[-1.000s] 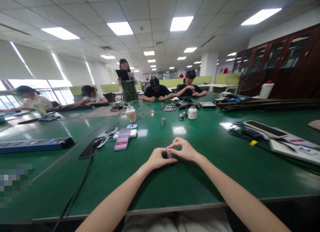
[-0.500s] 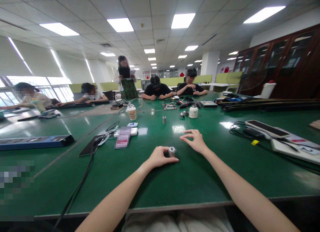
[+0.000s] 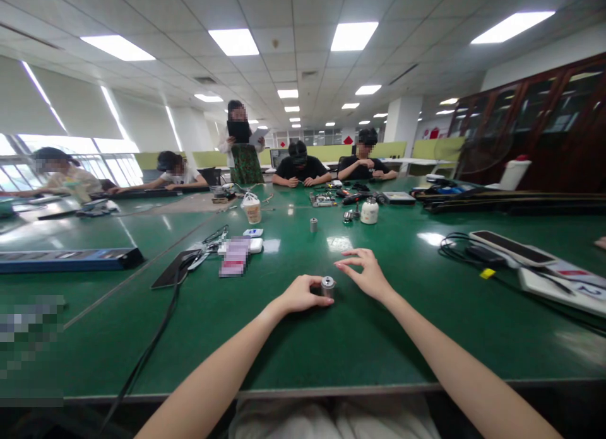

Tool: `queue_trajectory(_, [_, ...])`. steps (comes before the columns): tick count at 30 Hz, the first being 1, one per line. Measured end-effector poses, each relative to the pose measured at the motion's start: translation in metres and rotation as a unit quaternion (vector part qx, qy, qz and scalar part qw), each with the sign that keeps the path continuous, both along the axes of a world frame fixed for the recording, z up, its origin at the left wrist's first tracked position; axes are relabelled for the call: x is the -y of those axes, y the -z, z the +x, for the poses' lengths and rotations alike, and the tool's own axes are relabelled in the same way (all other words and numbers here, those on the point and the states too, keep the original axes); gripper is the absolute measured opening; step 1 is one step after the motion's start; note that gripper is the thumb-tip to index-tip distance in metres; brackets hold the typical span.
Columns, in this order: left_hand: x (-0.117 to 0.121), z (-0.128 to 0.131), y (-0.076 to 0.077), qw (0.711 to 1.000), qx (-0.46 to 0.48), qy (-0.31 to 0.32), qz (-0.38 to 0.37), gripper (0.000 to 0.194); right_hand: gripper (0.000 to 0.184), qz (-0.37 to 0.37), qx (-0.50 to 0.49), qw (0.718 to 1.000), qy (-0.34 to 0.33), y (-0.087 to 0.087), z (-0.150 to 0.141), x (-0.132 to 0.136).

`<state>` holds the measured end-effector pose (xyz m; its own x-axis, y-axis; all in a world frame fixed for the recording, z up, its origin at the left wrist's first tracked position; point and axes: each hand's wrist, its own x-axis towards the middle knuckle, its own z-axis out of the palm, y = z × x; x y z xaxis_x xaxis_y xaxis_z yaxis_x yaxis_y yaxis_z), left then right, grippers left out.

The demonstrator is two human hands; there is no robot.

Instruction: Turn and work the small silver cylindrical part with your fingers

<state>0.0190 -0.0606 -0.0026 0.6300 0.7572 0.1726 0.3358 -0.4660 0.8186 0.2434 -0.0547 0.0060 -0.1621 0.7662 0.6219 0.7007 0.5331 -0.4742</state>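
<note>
Silver metal catches the light on a short cylinder (image 3: 327, 287) standing upright near the front of the green bench (image 3: 293, 357), its round top facing up. The left hand (image 3: 303, 294) holds it from the side, thumb along the near face and fingers behind, though how firmly they press is hard to judge from here. Just beside it, the right hand (image 3: 364, 275) hangs apart from the cylinder, thumb and fingers parted with nothing between them. Farther back stands a smaller-looking cylinder (image 3: 313, 225), between a paper cup (image 3: 252, 210) on the left and a white jar (image 3: 369, 212) on the right. Well to the right, a phone (image 3: 514, 248) lies near a black cable (image 3: 449, 253).
</note>
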Motion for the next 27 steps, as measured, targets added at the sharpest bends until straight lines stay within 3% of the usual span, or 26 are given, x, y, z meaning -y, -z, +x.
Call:
queue_trajectory(7, [0.001, 0.001, 0.002, 1.0, -0.004, -0.009, -0.024, 0.025, 0.008, 0.019, -0.009, 0.996, -0.082, -0.006, -0.026, 0.022])
queue_trajectory(17, [0.002, 0.002, 0.001, 0.999, -0.013, -0.022, -0.024, 0.026, 0.007, -0.003, -0.031, 0.995, -0.093, -0.006, -0.029, 0.023])
queue_trajectory(22, [0.003, 0.002, -0.001, 1.0, -0.013, -0.016, -0.015, 0.024, 0.027, -0.015, -0.087, 0.994, -0.069, -0.008, -0.028, 0.023])
queue_trajectory(27, [0.003, 0.003, -0.001, 1.0, -0.018, -0.018, -0.01, 0.023, 0.018, -0.047, -0.138, 0.982, -0.118, -0.011, -0.03, 0.028])
